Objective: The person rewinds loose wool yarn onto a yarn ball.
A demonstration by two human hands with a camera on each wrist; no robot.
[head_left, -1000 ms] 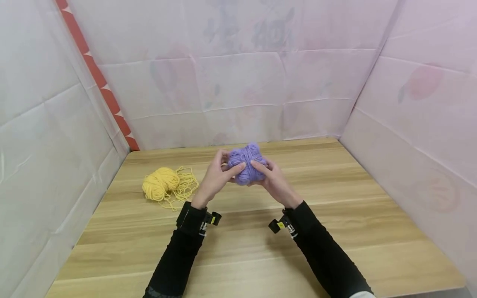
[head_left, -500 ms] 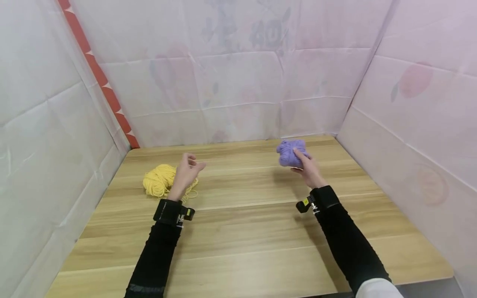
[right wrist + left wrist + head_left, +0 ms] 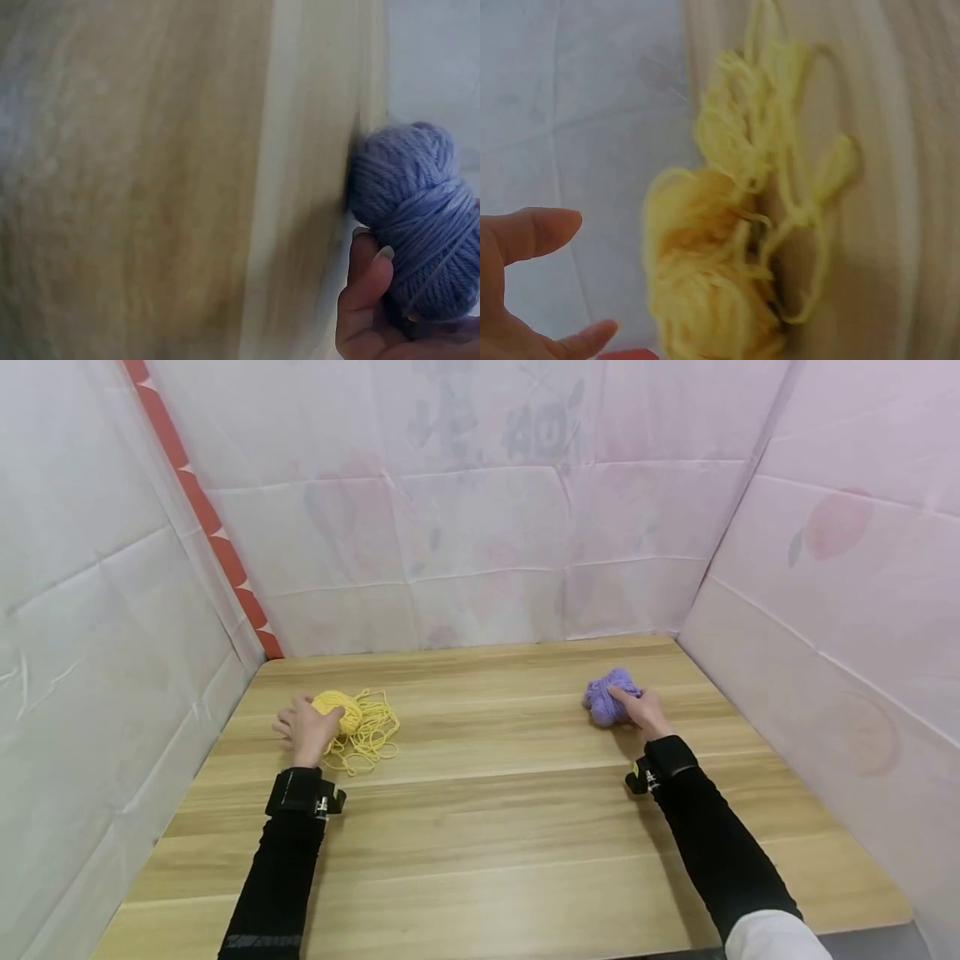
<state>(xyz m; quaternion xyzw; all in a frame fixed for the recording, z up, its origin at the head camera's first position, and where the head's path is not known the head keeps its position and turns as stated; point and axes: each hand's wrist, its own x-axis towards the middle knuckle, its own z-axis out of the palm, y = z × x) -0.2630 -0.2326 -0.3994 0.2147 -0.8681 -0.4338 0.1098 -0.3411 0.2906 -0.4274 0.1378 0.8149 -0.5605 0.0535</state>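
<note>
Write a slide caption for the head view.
Right hand grips purple yarn; open left hand beside yellow yarn on a wooden table.

Arms [image 3: 270, 877] stretched forward, well apart — left grip [image 3: 307, 728] spread, right grip [image 3: 642, 710] curled.

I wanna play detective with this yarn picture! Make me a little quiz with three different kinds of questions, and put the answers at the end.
1. What colour is the yarn that the right hand holds?
A) red
B) purple
C) green

2. True or false: every bit of the yellow yarn is wound up neatly, with nothing hanging loose.

3. Fill the gap: the left hand is nearest the ______ yarn.

Key:
1. B, purple.
2. False: loose strands lie in a tangle beside the ball of yellow yarn.
3. Yellow.
</note>
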